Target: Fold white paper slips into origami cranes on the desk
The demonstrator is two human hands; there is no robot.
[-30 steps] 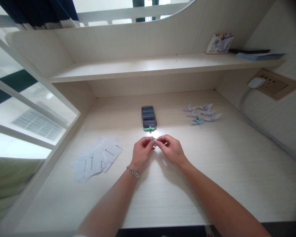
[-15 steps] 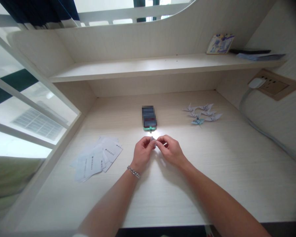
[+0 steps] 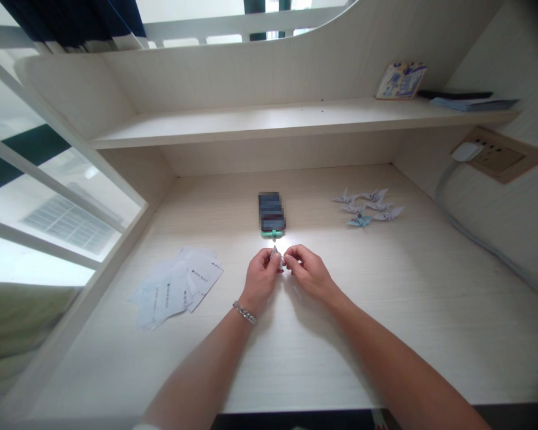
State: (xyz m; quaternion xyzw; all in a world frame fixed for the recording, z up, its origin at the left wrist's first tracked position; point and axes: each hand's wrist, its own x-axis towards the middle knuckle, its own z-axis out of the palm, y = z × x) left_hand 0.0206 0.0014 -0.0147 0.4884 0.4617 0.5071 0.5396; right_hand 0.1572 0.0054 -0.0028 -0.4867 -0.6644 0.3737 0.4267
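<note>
A small folded piece of white paper [image 3: 275, 252] is pinched in my left hand [image 3: 263, 276], its pointed tip standing up above the fingers. My right hand [image 3: 308, 270] is closed, thumb and forefinger pressed on the paper's right edge. Much of the paper is hidden by the fingers. Just beyond my hands lies a phone [image 3: 271, 212] with a blurred screen and a green lower end. Several folded paper cranes [image 3: 379, 206], mostly white, rest to the right, with a light blue one [image 3: 360, 221] at their front.
Left of my hands is a fanned pile of printed white paper sheets [image 3: 179, 289]. A shelf [image 3: 251, 122] spans the back of the desk, bearing a small box [image 3: 401, 80] at right. A grey cable [image 3: 479, 242] runs from the wall socket [image 3: 504, 155] down the right side.
My right fingers have shifted slightly right along the paper, and more of its pointed tip shows. The left hand has moved only a little.
</note>
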